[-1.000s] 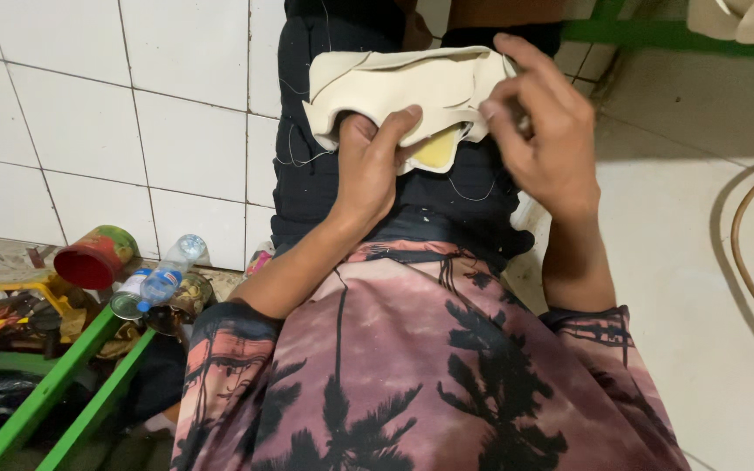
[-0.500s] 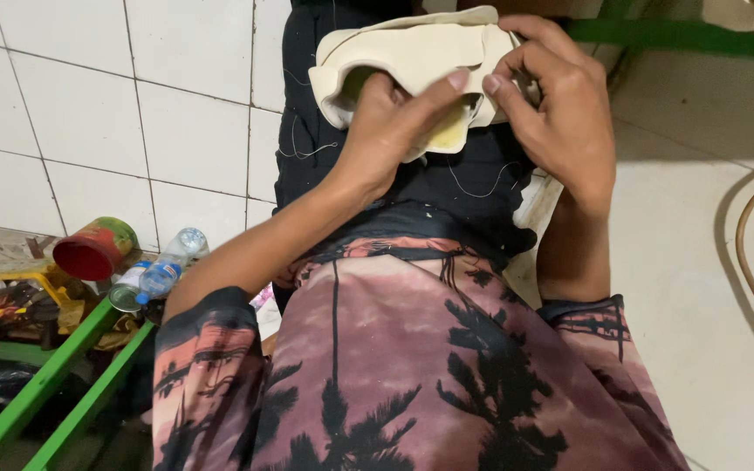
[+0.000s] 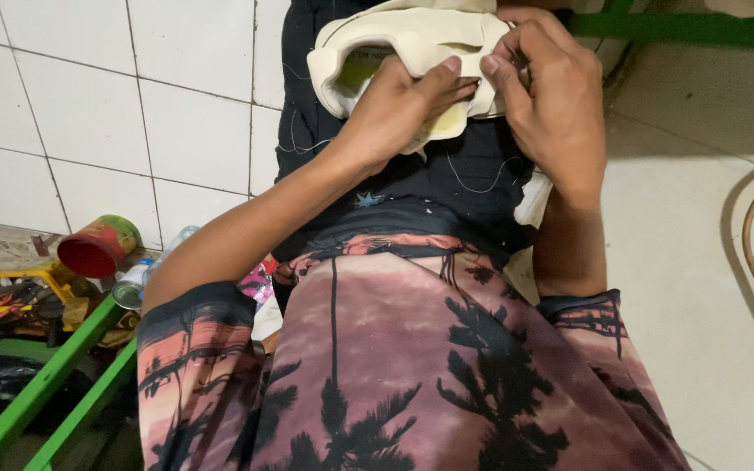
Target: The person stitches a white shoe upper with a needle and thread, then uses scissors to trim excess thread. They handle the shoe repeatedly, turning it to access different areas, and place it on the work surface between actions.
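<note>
Resting on the lap, a cream shoe (image 3: 412, 44) is gripped from both sides: the left hand (image 3: 399, 109) is closed on its near edge and the right hand (image 3: 551, 105) pinches its right edge with the fingertips. Loose white thread (image 3: 473, 179) is seen on the dark cloth (image 3: 447, 187) beneath. A white tiled wall (image 3: 133, 105) stands left, a pale tiled floor (image 3: 700, 262) lies right. Low left, a red cup (image 3: 98, 249) and a plastic bottle (image 3: 146, 275) sit beside a green frame (image 3: 54, 384).
</note>
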